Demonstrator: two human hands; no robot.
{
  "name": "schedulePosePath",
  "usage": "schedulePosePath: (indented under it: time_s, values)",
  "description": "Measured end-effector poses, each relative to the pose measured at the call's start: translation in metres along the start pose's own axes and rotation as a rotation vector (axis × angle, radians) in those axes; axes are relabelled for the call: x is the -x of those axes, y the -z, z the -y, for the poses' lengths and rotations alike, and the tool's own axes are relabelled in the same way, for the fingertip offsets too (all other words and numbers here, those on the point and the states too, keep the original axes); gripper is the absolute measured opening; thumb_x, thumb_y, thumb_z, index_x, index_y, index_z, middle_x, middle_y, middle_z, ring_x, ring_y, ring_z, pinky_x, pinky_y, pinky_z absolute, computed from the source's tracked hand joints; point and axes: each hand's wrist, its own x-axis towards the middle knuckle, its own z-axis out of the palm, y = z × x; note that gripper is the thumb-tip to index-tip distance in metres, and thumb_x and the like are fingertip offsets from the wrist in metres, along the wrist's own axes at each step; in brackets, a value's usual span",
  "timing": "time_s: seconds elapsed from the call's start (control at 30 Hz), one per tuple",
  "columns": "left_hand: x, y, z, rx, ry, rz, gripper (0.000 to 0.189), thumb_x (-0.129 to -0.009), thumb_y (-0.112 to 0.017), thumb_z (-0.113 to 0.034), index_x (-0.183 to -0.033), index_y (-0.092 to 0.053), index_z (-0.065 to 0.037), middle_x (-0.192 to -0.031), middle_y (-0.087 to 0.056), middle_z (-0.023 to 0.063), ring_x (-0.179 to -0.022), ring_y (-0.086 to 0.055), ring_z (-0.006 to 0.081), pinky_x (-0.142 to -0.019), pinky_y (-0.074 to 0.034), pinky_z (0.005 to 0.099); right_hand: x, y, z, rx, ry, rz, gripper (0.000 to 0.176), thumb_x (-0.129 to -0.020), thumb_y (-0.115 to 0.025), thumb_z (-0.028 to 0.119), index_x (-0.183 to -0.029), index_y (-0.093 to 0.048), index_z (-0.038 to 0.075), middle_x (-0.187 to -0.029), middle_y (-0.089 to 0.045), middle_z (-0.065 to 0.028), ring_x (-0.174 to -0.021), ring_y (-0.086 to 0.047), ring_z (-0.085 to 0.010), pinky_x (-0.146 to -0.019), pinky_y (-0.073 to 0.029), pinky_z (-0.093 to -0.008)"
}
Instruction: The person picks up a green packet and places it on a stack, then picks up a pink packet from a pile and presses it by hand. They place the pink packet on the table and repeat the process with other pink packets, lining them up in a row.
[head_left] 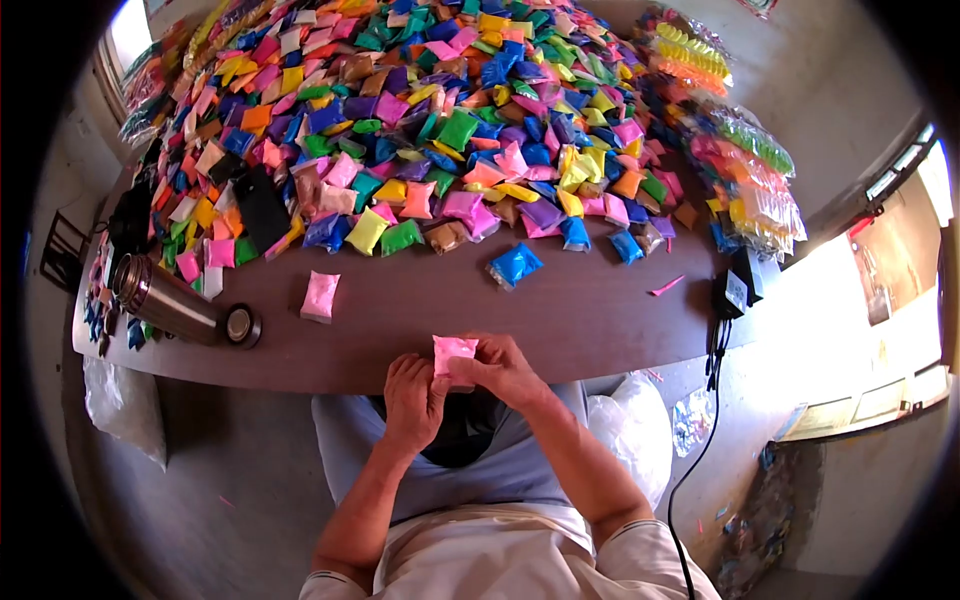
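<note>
Tabletop (560, 320), hands (413, 395) (500, 370) seemingly pinching pink packet (452, 348)

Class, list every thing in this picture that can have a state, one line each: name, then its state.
held pink packet: gripped by both hands
left hand: closed on the packet
right hand: closed on the packet
loose pink packet: lying flat, untouched
blue packet: lying apart from the heap
steel flask: lying on its side
heap of packets: piled on the table

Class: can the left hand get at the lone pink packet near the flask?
Probably yes: only bare table separates the left hand from the lone pink packet, though it and the right hand grip a second packet.
</note>
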Motion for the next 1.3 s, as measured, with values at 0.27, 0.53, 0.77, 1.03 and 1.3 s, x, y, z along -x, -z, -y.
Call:
schedulePosePath:
  time_s: [0.27, 0.53, 0.77, 1.03, 1.3]
  values:
    - [-0.002, -0.001, -0.001, 0.012, -0.046, -0.016, 0.041, -0.097, -0.041, -0.035, -0.087, -0.06, 0.0, -0.088, -0.061, 0.0187, -0.091, -0.056, 0.0388, -0.091, -0.04, 0.0468, 0.0, -0.003, -0.019, 0.035, 0.092, -0.062, 0.02, -0.091, -0.063, 0.017, -0.102, -0.063, 0.0, -0.085, -0.061, 0.0029, -0.075, -0.053, -0.0019, -0.064, -0.044, -0.0192]
    - [0.002, -0.007, 0.003, 0.007, -0.028, -0.094, 0.036, -0.095, -0.045, -0.03, -0.086, -0.06, 0.002, -0.086, -0.061, 0.0204, -0.09, -0.056, 0.0409, -0.09, -0.041, 0.0474, 0.001, 0.005, -0.009, 0.02, 0.023, 0.023, 0.038, -0.089, -0.066, 0.015, -0.123, -0.053, 0.002, -0.087, -0.061, 0.0023, -0.075, -0.054, -0.0039, -0.061, -0.042, -0.0181]
    - [0.0, -0.005, 0.001, 0.014, 0.009, -0.011, 0.038, -0.096, -0.042, -0.028, -0.085, -0.059, 0.004, -0.084, -0.06, 0.0212, -0.089, -0.055, 0.0422, -0.089, -0.04, 0.0486, 0.002, 0.002, -0.016, -0.132, 0.092, 0.005, 0.031, -0.09, -0.065, 0.017, -0.116, -0.056, 0.002, -0.086, -0.062, 0.0018, -0.077, -0.056, -0.0041, -0.066, -0.046, -0.0203]
    - [0.0, -0.007, 0.001, 0.008, -0.01, -0.045, 0.038, -0.097, -0.04, -0.026, -0.084, -0.059, 0.004, -0.082, -0.059, 0.0216, -0.087, -0.055, 0.0427, -0.088, -0.041, 0.0496, 0.0, 0.018, -0.011, -0.108, -0.048, 0.046, 0.026, -0.091, -0.062, 0.013, -0.114, -0.057, 0.0, -0.095, -0.063, -0.001, -0.086, -0.059, -0.0078, -0.077, -0.051, -0.0222]
    - [-0.001, -0.008, -0.001, -0.014, -0.053, -0.079, 0.035, -0.097, -0.04, -0.023, -0.085, -0.059, 0.004, -0.084, -0.059, 0.021, -0.087, -0.055, 0.0417, -0.087, -0.041, 0.0485, 0.002, 0.006, -0.014, -0.167, -0.052, 0.059, 0.032, -0.09, -0.063, 0.015, -0.116, -0.054, -0.002, -0.099, -0.062, -0.0033, -0.09, -0.058, -0.0088, -0.077, -0.051, -0.024]
